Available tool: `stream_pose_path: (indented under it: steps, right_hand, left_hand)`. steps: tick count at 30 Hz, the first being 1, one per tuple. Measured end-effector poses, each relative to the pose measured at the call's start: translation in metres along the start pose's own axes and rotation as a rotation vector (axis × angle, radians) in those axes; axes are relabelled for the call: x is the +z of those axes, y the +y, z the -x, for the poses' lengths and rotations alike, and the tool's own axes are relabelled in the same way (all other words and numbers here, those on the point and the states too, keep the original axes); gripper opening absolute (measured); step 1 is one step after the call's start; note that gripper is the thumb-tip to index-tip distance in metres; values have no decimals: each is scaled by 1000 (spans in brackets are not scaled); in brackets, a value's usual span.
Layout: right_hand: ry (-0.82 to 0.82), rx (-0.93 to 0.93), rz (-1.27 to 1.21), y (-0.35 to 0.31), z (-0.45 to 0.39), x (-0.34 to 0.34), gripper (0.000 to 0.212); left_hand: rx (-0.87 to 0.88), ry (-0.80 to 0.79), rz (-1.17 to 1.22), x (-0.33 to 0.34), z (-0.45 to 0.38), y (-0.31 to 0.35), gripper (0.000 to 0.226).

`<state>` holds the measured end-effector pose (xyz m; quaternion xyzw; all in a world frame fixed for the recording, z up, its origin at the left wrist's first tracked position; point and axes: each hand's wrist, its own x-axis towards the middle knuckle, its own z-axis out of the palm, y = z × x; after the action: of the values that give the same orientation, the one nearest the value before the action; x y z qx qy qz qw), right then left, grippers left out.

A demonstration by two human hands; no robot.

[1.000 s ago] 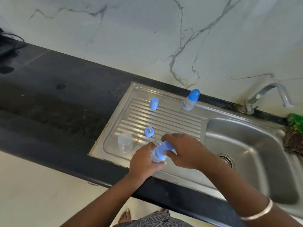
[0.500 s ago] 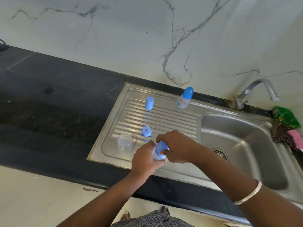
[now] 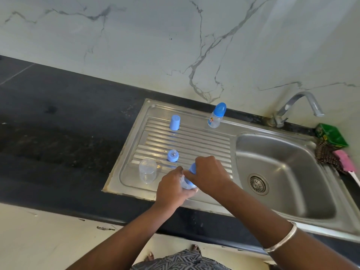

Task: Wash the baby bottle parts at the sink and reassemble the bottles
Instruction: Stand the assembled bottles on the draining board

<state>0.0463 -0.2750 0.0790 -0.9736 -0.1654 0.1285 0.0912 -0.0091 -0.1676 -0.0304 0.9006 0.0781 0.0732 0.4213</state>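
Nearest, over the drainer's front edge, the left hand (image 3: 172,189) grips a clear bottle (image 3: 185,183) while the right hand (image 3: 209,175) wraps its fingers around the blue cap (image 3: 192,168). If wet, the bottle could slip and drop toward the floor, or the cap seat crooked. Both hands hide the join, so how well it sits cannot be told. Behind stand an open bottle body (image 3: 147,171), a teat ring (image 3: 172,155) and a loose cap (image 3: 174,122). Farthest back stands a finished bottle (image 3: 216,115).
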Motion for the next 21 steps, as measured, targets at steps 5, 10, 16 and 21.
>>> stream_pose_path:
  steps: [5, 10, 16, 21]
  right_hand:
    - [21, -130, 44, 7, 5, -2, 46]
    - [64, -13, -57, 6, 4, 2, 30]
    - [112, 57, -62, 1, 9, 10, 39]
    - [130, -44, -27, 4, 14, 15, 37]
  left_hand:
    - [-11, -22, 4, 1, -1, -2, 42]
    - [-5, -6, -9, 2, -2, -2, 42]
    - [-11, -9, -3, 1, -2, -2, 42]
    - [15, 3, -29, 4, -1, -5, 44]
